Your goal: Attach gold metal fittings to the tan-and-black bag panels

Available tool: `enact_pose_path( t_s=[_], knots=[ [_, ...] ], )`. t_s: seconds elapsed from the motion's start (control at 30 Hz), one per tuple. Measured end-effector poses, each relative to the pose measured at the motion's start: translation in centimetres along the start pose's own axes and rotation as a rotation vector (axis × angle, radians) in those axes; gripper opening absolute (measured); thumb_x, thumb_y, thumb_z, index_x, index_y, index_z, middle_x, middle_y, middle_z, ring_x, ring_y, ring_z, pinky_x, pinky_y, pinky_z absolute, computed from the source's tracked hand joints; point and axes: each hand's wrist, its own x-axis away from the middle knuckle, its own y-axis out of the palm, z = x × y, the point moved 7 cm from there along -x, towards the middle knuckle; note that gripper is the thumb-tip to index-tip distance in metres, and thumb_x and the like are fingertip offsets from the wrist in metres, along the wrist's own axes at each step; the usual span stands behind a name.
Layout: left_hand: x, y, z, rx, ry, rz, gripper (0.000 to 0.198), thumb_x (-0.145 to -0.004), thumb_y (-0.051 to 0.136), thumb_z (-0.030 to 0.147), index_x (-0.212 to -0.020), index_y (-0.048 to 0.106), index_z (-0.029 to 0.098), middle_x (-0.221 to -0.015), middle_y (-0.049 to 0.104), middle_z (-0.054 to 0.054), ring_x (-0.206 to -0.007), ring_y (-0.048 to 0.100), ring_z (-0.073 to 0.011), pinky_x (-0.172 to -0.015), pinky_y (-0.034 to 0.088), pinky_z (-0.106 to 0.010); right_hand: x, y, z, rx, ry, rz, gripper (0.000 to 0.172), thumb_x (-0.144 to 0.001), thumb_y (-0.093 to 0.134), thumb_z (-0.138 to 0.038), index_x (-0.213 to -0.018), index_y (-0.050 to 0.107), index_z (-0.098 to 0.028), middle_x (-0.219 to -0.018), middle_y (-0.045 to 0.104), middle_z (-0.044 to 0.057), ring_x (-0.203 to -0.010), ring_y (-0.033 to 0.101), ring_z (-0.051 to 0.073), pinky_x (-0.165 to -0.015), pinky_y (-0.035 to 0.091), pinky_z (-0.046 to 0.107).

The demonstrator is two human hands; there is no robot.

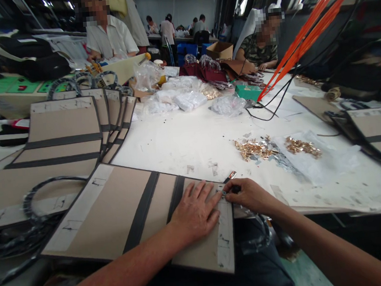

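Observation:
A large beige panel (112,203) with dark cross strips and a black edge lies across the table's front edge. White strips with ink marks run along both of its ends. My left hand (196,209) rests flat on its right part, fingers spread. At the right end my right hand (246,194) is closed in a pinch beside a small metal piece (224,194); what its fingers hold is mostly hidden. A slim tool with a metal end (230,176) lies just beyond. Below the right hand hangs a plastic-wrapped dark handle (264,227).
Similar panels (63,120) with wrapped handles are stacked at left; more (375,124) lie at right. Gold metal pieces (257,148) and a clear plastic sheet (338,150) are on the white table (177,139). Orange cords (301,40) hang at right. Co-workers sit across the table.

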Motion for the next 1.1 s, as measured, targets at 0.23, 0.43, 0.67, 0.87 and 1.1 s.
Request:
enact_pose_path(
  t_s=[0.23,0.43,0.67,0.87,1.1],
  knots=[
    [-0.05,0.04,0.01,-0.002,-0.001,-0.015,0.052,-0.107,0.046,0.047,-0.155,0.048,0.028,-0.163,0.045,-0.008,-0.152,0.035,-0.0336,-0.127,0.023,-0.057,-0.63,-0.12,0.26,0.02,0.014,-0.052,0.02,-0.074,0.069,-0.03,-0.09,0.076,-0.019,-0.068,0.06,-0.004,-0.067,0.052,0.016,-0.062,0.038,0.027],
    [-0.05,-0.06,0.09,-0.02,0.009,-0.006,0.053,-0.107,0.045,0.048,-0.155,0.048,0.028,-0.162,0.046,-0.009,-0.153,0.033,-0.0337,-0.126,0.023,-0.057,-0.53,-0.18,0.51,0.016,0.038,-0.04,0.019,-0.074,0.071,-0.032,-0.088,0.076,-0.019,-0.07,0.063,-0.003,-0.068,0.054,0.016,-0.063,0.037,0.027],
    [-0.04,0.05,0.08,-0.036,0.02,0.01,0.053,-0.107,0.045,0.05,-0.156,0.049,0.028,-0.162,0.046,-0.009,-0.151,0.036,-0.0341,-0.124,0.026,-0.057,0.11,-0.65,0.7,-0.008,0.001,0.029,0.026,-0.079,0.073,-0.038,-0.097,0.076,-0.02,-0.082,0.068,-0.001,-0.077,0.058,0.018,-0.07,0.041,0.029],
    [0.09,0.22,0.04,-0.05,0.03,0.023,0.054,-0.108,0.044,0.051,-0.157,0.047,0.029,-0.162,0.046,-0.008,-0.152,0.035,-0.0332,-0.125,0.025,-0.056,0.0,-0.45,0.72,0.041,0.018,0.027,0.024,-0.08,0.07,-0.041,-0.089,0.076,-0.02,-0.079,0.069,-0.001,-0.075,0.057,0.019,-0.068,0.041,0.03],
    [0.12,0.28,-0.08,-0.027,0.032,0.009,0.054,-0.109,0.042,0.05,-0.159,0.044,0.03,-0.164,0.043,-0.009,-0.153,0.034,-0.0333,-0.125,0.024,-0.057,0.0,-0.58,0.28,0.024,0.071,-0.008,0.027,-0.081,0.068,-0.044,-0.089,0.077,-0.019,-0.079,0.07,0.001,-0.075,0.057,0.019,-0.067,0.042,0.03]
  ],
)
